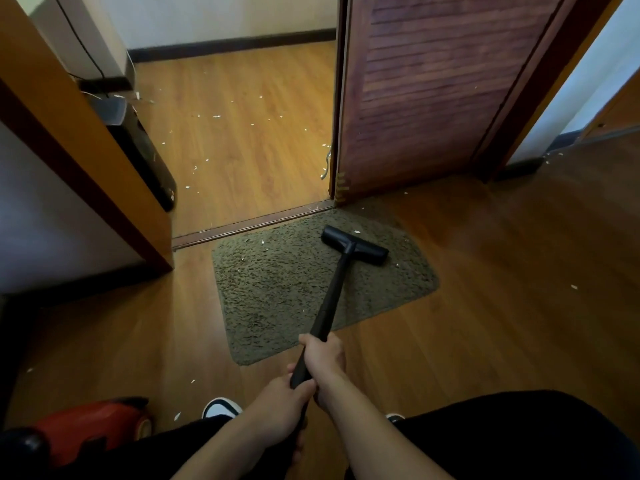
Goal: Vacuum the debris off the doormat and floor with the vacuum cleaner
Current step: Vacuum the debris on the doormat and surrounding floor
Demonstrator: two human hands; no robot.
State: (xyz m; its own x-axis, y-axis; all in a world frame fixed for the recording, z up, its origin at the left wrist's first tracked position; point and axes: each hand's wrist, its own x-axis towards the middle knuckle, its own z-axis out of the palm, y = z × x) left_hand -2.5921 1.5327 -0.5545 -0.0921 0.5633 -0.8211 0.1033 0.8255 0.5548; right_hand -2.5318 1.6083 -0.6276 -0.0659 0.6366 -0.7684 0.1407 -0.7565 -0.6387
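Observation:
A shaggy olive doormat (277, 299) lies on the wooden floor (485, 306) before a doorway. The black vacuum floor head (355, 244) rests on the mat's far right part, with a white scrap on top of it. Its black wand (332, 296) runs back to me. My right hand (323, 358) grips the wand higher up; my left hand (280, 407) grips it just below. White debris flecks (242, 259) dot the mat, and more debris (216, 116) is scattered over the floor beyond the threshold. The red vacuum body (93, 424) sits at the lower left.
A dark slatted door (433, 91) stands open to the right of the doorway. A black appliance (145, 154) stands inside the room on the left, beside the orange door frame (104, 161). A threshold strip (252, 223) crosses the doorway. My shoe (221, 407) is near the left hand.

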